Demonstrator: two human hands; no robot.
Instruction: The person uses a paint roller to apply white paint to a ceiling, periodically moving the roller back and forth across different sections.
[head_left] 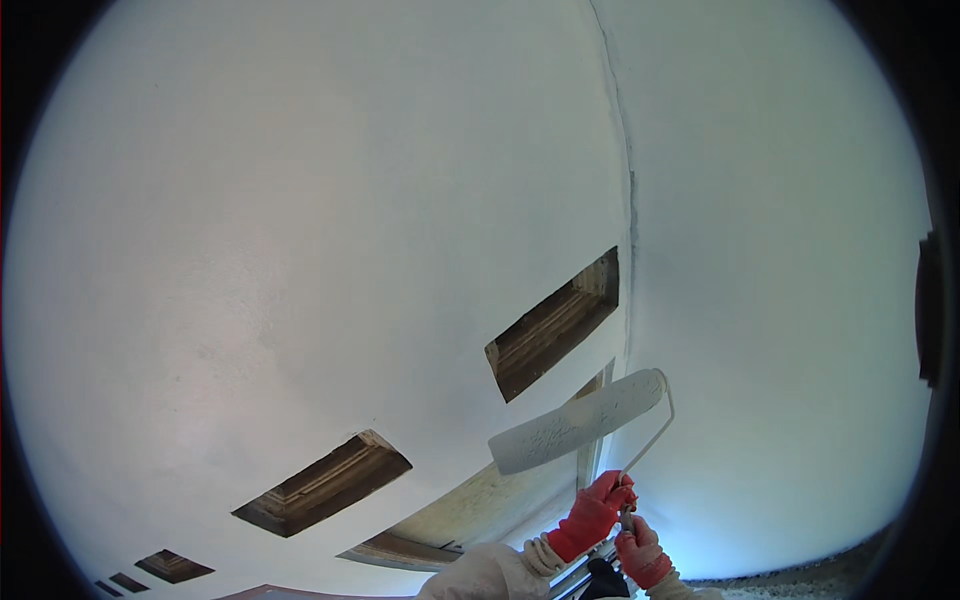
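left hand [598, 512] and right hand [643, 555], red-gloved, both closed round the handle [627, 519] of a paint roller [575, 425]
the roller slants before a white surface [300, 200] — touching or not, i cannot tell — just below a dark opening [555, 325]. beyond, a rough seam [630, 190] runs upward, wide plain stretches on both sides.

Roller [580, 422] above left hand [596, 514]

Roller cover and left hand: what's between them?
Head view: the roller's thin, bent rod, running from the right end of the white roller cover down to the red-gloved left hand.
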